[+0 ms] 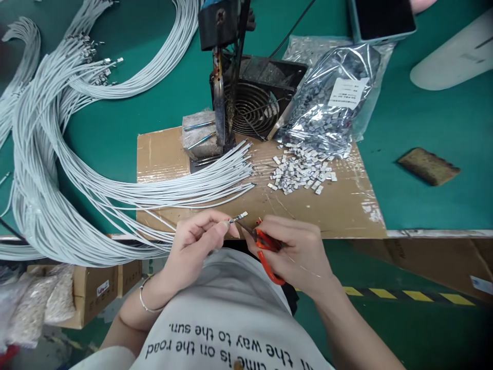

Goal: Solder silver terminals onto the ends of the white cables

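Observation:
My left hand [202,239] pinches a white cable near its end, where a small white connector [242,216] sticks out past the thumb. In my right hand [295,246] is a pair of scissors [269,249] with red-orange handles, its dark blades pointing left at the cable end beside the connector. Whether the blades touch the wire I cannot tell. Just beyond my hands, a bundle of white cables [185,187] lies with bare ends toward a pile of small white connectors [302,169] on a cardboard sheet [339,216].
A soldering iron stand [219,97] rises behind the cable ends, next to a black fan [254,103]. A silvery bag [331,103] of small parts lies right of it. Farther right are a phone [383,20], a white cylinder [454,51] and a brown sponge [429,166].

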Demonstrator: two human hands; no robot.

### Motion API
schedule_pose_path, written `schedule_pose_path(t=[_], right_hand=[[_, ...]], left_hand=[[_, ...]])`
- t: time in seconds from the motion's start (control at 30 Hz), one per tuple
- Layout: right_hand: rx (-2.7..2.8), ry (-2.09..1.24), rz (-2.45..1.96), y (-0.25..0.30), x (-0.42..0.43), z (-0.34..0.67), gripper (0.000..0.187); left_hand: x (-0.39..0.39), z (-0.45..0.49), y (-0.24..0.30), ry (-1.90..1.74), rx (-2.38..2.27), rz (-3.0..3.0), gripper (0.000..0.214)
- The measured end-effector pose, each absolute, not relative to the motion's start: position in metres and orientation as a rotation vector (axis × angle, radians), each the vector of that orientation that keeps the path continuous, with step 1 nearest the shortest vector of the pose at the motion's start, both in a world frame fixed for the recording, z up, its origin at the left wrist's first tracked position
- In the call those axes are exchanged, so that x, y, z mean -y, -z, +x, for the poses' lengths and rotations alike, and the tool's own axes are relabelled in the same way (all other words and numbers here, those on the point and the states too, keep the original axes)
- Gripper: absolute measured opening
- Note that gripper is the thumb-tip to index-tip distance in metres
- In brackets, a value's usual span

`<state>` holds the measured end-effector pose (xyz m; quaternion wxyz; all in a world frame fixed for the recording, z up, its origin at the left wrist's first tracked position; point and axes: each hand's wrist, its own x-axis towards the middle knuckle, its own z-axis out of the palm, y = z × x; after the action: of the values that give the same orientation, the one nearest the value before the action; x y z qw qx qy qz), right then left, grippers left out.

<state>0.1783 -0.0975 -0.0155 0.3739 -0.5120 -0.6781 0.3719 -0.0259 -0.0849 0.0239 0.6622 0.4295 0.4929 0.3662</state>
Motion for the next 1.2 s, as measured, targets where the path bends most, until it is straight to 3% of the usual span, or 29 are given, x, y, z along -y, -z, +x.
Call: schedule_pose_path(t=[0.47,0.7,0.97,1.1,1.2], right_hand=[[1.847,-0.916,-1.220,0.011,0.093,0.183,0.034],[1.860,-0.879,-1.222,0.011,0.092,0.187,0.034],[1.623,-0.840,-1.276,0.021,0.102,0.162,0.040],[1.381,-0.736,-1.336,0.022,0.101,0.176,0.054],[1.286,-0.670,-1.420,0.019,0.099,0.190,0.051]], left_hand=[[0.086,-0.030,-0.025,-0.768,-1.057,0.887,0.024],[0.086,-0.030,-0.024,-0.744,-1.093,0.887,0.032],[0.090,-0.025,-0.019,-0.860,-1.105,0.981,0.034],[0.095,-0.031,-0.018,-0.824,-1.131,1.027,0.032],[0.096,-0.035,-0.017,-0.797,-1.151,0.948,0.036]])
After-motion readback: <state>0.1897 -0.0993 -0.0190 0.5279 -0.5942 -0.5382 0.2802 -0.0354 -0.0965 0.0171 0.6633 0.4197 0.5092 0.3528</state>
